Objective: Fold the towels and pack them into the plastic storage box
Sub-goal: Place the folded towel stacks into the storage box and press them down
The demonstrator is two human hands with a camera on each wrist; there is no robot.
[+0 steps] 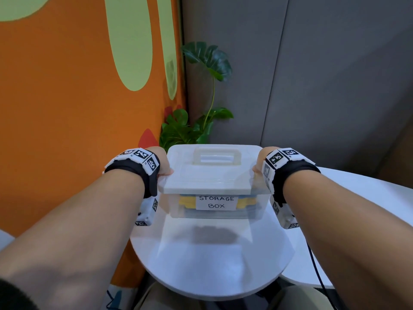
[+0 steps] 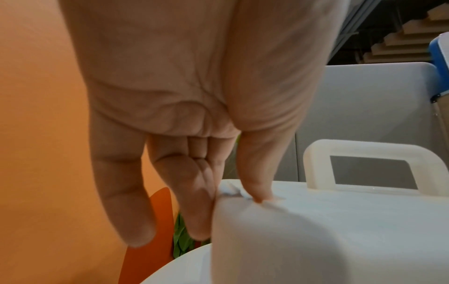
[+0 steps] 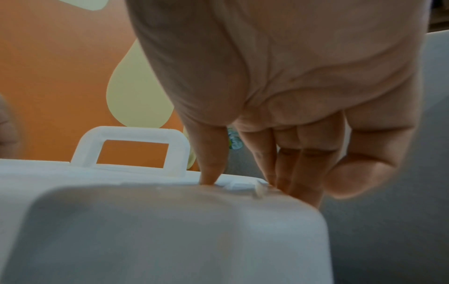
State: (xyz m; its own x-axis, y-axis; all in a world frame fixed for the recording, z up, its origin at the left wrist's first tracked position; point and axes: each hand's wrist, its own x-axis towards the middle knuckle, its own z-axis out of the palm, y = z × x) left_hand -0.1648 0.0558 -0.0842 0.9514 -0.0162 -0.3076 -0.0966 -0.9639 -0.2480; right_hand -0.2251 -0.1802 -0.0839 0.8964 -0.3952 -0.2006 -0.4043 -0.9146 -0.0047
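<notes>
A clear plastic storage box [image 1: 176,208] with a paper label reading STORAGE BOX is at the far side of a round white table [image 1: 212,265]. Yellow and blue folded towels [image 1: 185,202] show through its wall. A white lid [image 1: 210,173] with a raised handle [image 1: 215,156] covers it. My left hand [image 1: 164,167] holds the lid's left end, thumb on top [image 2: 260,194], fingers down its side. My right hand [image 1: 259,167] holds the right end the same way, thumb [image 3: 211,178] pressing the top. Whether the box rests on the table I cannot tell.
An orange wall [image 1: 67,108] with pale green shapes is close on the left. A leafy plant [image 1: 201,121] stands behind the box, with grey partitions [image 1: 312,74] beyond. A second white table [image 1: 368,198] adjoins on the right. A black cable [image 1: 317,271] hangs by the near edge.
</notes>
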